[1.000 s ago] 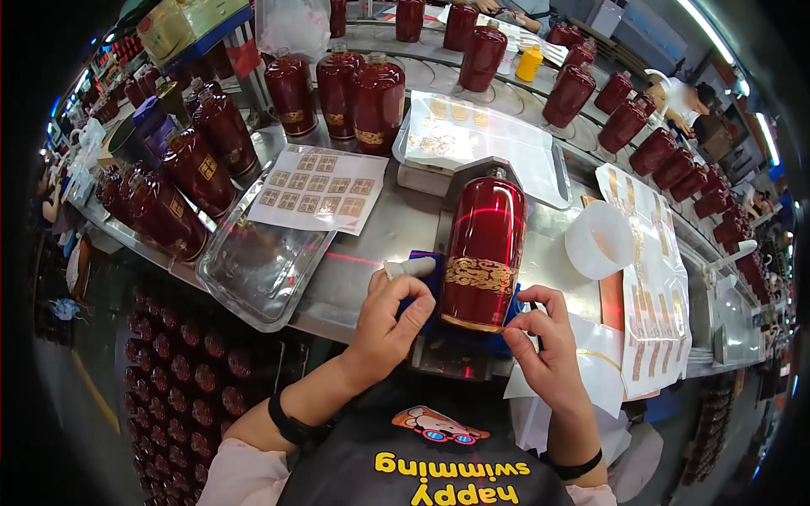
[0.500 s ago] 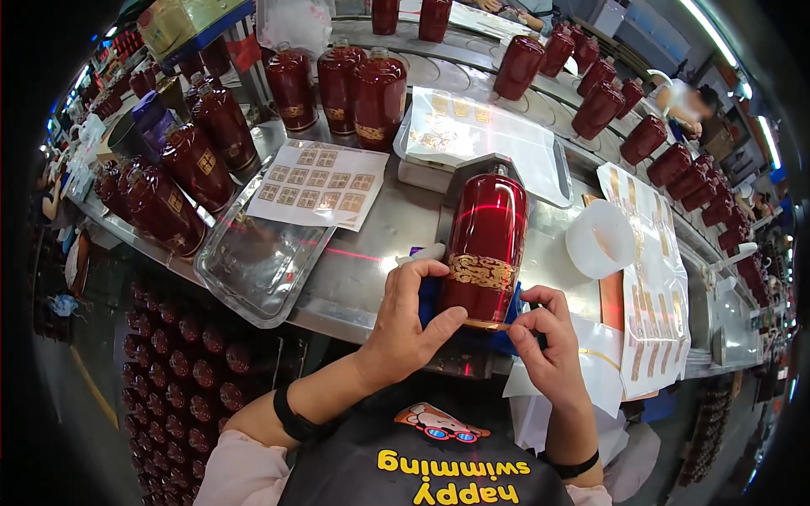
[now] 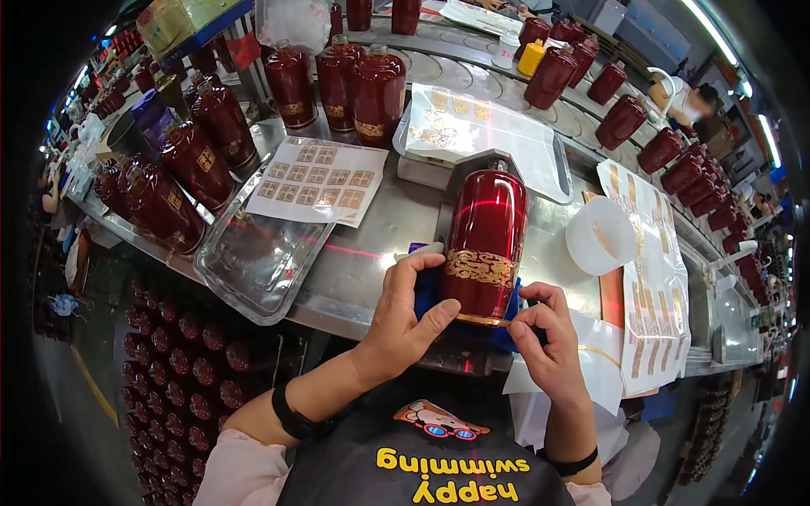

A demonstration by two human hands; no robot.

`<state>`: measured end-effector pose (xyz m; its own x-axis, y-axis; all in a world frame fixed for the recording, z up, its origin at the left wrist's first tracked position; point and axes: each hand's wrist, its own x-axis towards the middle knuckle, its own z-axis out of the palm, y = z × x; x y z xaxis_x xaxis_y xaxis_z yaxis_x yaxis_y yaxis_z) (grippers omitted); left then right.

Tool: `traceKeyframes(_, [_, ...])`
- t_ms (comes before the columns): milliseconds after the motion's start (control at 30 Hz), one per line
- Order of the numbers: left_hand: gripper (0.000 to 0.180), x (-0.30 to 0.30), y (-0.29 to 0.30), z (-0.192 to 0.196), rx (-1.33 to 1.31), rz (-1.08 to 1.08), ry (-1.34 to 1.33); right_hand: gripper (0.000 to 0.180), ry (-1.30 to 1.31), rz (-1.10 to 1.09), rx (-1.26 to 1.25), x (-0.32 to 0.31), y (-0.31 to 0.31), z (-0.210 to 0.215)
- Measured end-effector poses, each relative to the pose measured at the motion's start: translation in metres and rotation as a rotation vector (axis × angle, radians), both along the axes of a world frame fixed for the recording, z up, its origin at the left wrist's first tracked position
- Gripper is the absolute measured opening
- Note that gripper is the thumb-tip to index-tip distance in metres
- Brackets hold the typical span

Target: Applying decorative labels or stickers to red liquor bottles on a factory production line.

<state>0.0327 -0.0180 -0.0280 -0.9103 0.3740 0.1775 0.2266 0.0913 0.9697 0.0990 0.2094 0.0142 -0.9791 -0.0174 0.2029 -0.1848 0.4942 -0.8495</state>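
A dark red glass bottle (image 3: 488, 215) with a gold patterned band (image 3: 481, 268) leans back in a blue-lined holder (image 3: 429, 291) in front of me. My left hand (image 3: 407, 308) rests against the bottle's left side, with fingers along its edge and the thumb over the lower corner. Around the bottle's base runs a thin gold strip (image 3: 481, 320). Its right end is pinched between the thumb and forefinger of my right hand (image 3: 544, 337). The bottle's underside and back are hidden.
A sheet of square gold stickers (image 3: 316, 179) overlaps a clear tray (image 3: 261, 270) at left. On the right are a white tub (image 3: 599, 236) and a gold strip sheet (image 3: 654, 295). Red bottles (image 3: 375, 97) stand behind. More bottles ride a curved conveyor (image 3: 472, 63).
Bottles on the conveyor have moved along to the right, and a yellow container and white cup have come into sight there. My left thumb and the held bottle have shifted slightly.
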Motion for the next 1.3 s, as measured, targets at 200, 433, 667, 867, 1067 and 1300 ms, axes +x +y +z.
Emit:
traceKeyframes(200, [0.061,-0.001,0.001,0.0,-0.004,0.009,0.029,0.005,-0.018,-0.001,-0.017,-0.002,0.0,-0.001])
traceKeyframes(433, [0.062,-0.002,0.005,0.001,-0.014,0.028,0.063,0.006,-0.018,-0.004,-0.016,-0.004,0.002,-0.005])
traceKeyframes(667, [0.061,-0.007,0.001,0.003,-0.117,0.01,0.138,0.007,-0.044,-0.002,-0.032,-0.007,0.002,-0.007])
traceKeyframes(867, [0.07,-0.007,0.002,0.007,-0.167,0.027,0.167,0.007,-0.066,0.003,-0.05,-0.011,0.001,-0.004])
traceKeyframes(1067, [0.075,-0.009,0.007,0.009,-0.185,0.042,0.164,0.007,-0.043,0.015,-0.053,-0.013,0.0,-0.003])
traceKeyframes(1300, [0.076,-0.013,0.005,0.012,-0.208,0.026,0.169,0.007,-0.066,0.014,-0.054,-0.016,0.0,-0.004])
